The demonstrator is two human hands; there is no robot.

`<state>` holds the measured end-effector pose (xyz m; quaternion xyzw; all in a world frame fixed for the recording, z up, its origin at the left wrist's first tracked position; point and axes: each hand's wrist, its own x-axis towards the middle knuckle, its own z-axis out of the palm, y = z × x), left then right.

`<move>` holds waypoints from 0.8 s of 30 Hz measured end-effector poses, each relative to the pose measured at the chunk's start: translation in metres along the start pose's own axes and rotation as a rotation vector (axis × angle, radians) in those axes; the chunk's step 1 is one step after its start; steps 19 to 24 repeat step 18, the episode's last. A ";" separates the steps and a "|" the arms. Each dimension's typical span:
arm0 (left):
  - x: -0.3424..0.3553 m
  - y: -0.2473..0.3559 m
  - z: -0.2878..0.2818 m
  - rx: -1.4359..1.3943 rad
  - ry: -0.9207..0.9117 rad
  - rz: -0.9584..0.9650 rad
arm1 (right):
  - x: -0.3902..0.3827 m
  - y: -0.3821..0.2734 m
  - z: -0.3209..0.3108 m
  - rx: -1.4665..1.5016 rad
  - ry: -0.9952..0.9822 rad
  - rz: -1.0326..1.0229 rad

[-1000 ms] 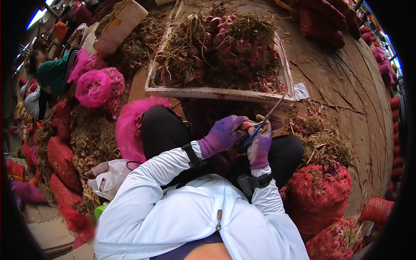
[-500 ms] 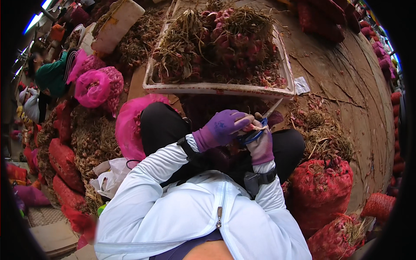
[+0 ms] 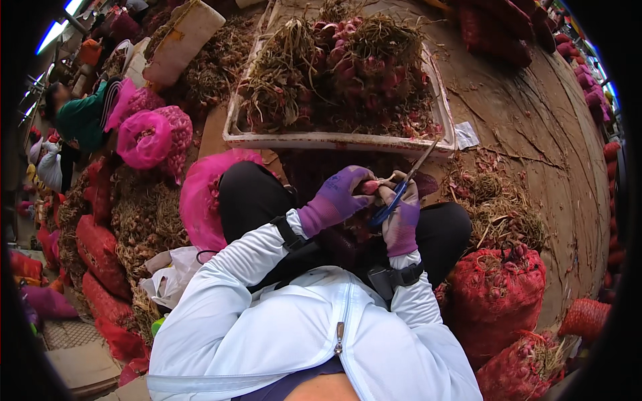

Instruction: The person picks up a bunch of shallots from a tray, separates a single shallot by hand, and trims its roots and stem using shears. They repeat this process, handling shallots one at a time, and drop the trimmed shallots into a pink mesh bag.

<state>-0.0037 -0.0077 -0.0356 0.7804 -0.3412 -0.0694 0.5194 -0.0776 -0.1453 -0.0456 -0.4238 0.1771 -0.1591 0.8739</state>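
Note:
My left hand (image 3: 339, 195), in a purple glove, is closed on a small reddish shallot (image 3: 369, 187) between thumb and fingers. Around a pair of scissors (image 3: 394, 199) with blue handles, my right hand (image 3: 403, 224), gloved alike, is closed. Its fingertips meet the pale stem end of the shallot. The blades (image 3: 422, 159) point up and right, toward the foam box's near edge. Both hands are close together above my lap. Beyond them, a white foam box (image 3: 334, 139) holds bunches of shallots (image 3: 361, 67) with dry stalks.
Left of my knee lies a pink mesh bag (image 3: 200, 200). Red mesh sacks of shallots (image 3: 496, 294) stand at my right, below a heap of dry stalks (image 3: 501, 207). A person in a green top (image 3: 80, 120) sits at the far left, near more pink bags (image 3: 144, 139).
The scissors have swung to point more steeply upward. My left fingers have shifted on the shallot, which shows more plainly now.

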 end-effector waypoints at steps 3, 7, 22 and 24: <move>0.007 0.003 -0.009 0.035 -0.044 -0.327 | -0.007 -0.013 0.000 -0.113 -0.058 0.090; 0.005 -0.004 -0.018 -0.021 0.003 -0.294 | -0.027 -0.029 0.001 -0.149 -0.204 0.226; 0.014 -0.017 -0.023 0.287 0.210 -0.107 | -0.057 -0.036 0.001 0.104 -0.517 0.676; 0.014 -0.017 -0.023 0.287 0.210 -0.107 | -0.057 -0.036 0.001 0.104 -0.517 0.676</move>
